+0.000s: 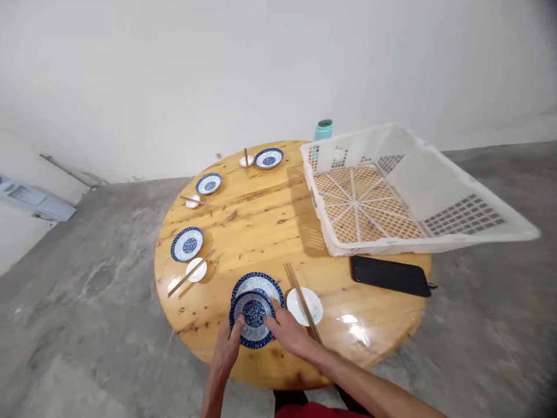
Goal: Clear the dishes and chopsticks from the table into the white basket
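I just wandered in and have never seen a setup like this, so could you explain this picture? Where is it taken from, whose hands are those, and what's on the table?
There is no machine arm here: a person's bare left hand and right hand do the work. One camera, worn on that person's head, looks forward and down.

Both hands hold a blue-and-white dish above a larger patterned plate; I can't tell whether they touch. Three more patterned plates lie around the wooden table. Beside each of the four plates is a small white dish with wooden chopsticks across it. To the right are a white plastic basket and probably a black phone.
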A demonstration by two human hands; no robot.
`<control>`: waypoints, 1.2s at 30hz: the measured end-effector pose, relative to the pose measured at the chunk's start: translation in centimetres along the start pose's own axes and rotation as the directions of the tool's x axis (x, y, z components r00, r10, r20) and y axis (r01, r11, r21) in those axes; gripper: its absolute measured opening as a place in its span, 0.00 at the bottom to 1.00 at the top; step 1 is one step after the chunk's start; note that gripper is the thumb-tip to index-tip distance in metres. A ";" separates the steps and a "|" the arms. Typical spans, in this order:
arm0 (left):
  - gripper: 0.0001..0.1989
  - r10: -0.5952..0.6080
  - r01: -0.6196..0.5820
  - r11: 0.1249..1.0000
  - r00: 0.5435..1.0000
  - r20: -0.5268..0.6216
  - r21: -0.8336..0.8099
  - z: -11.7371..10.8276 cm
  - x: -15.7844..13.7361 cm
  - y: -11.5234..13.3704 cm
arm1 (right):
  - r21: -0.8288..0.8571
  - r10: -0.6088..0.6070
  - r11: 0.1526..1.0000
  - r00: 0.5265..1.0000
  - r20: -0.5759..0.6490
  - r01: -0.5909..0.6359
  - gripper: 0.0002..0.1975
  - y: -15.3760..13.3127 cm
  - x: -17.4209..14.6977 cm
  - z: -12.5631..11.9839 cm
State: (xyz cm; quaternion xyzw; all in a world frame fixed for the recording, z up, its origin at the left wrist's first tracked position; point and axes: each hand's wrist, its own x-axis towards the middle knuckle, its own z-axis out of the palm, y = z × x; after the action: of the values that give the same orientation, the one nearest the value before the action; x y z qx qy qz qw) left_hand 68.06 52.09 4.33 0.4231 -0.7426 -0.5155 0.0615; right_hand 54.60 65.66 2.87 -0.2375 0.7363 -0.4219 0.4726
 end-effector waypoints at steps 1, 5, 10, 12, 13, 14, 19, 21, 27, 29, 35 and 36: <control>0.32 0.000 0.000 1.000 0.999 -0.039 0.002 0.2 -1.1 0.4 | -0.024 -0.059 0.998 0.998 -0.016 0.058 0.28 -0.1 -1.0 -0.5; 0.32 0.021 -0.019 1.000 0.992 -0.128 0.018 1.7 -4.6 2.6 | 0.021 -0.148 0.989 0.989 0.025 0.148 0.21 -0.3 -4.8 -3.3; 0.32 0.068 -0.069 0.997 0.997 0.020 0.028 3.5 -6.8 8.1 | 0.094 -0.184 0.978 0.982 -0.051 0.188 0.12 -1.0 -8.3 -7.9; 0.28 0.162 -0.169 0.984 0.982 0.097 0.058 4.1 -7.1 10.8 | 0.081 -0.189 0.976 0.973 -0.133 0.201 0.12 -1.6 -9.3 -9.8; 0.27 0.200 -0.210 0.975 0.971 0.130 0.066 4.4 -7.0 12.0 | 0.070 -0.187 0.977 0.968 -0.165 0.201 0.12 -2.0 -9.7 -10.7; 0.26 0.222 -0.233 0.971 0.962 0.158 0.055 4.6 -6.8 13.2 | 0.066 -0.184 0.978 0.965 -0.187 0.199 0.13 -2.4 -10.1 -11.7; 0.26 0.242 -0.227 0.970 0.899 0.364 -0.084 6.3 -5.0 18.7 | 0.186 -0.161 0.959 0.950 -0.268 0.215 0.11 -5.7 -12.5 -16.8; 0.26 0.290 -0.254 0.957 0.870 0.400 -0.141 7.2 -4.1 21.2 | 0.251 -0.128 0.943 0.936 -0.329 0.218 0.09 -7.2 -13.3 -19.1; 0.22 0.381 -0.254 0.916 0.795 0.471 -0.312 11.7 -0.6 28.3 | 0.354 0.011 0.922 0.905 -0.425 0.155 0.06 -9.8 -13.0 -26.9; 0.20 0.374 -0.247 0.918 0.797 0.475 -0.309 14.0 0.9 29.8 | 0.352 0.040 0.928 0.903 -0.428 0.125 0.07 -9.7 -12.1 -29.7; 0.17 0.308 -0.163 0.934 0.816 0.488 -0.317 22.4 6.9 33.1 | 0.317 0.143 0.948 0.911 -0.386 -0.015 0.09 -7.2 -7.0 -38.9; 0.17 0.262 -0.115 0.945 0.827 0.498 -0.306 23.8 8.2 33.6 | 0.319 0.166 0.947 0.915 -0.369 -0.043 0.08 -6.6 -5.9 -40.5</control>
State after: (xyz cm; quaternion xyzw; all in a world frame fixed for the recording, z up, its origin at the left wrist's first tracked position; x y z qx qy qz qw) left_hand 31.30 67.13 17.96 0.1756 -0.6938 -0.6973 -0.0400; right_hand 20.55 82.69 19.33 -0.0327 0.7535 -0.5431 0.3691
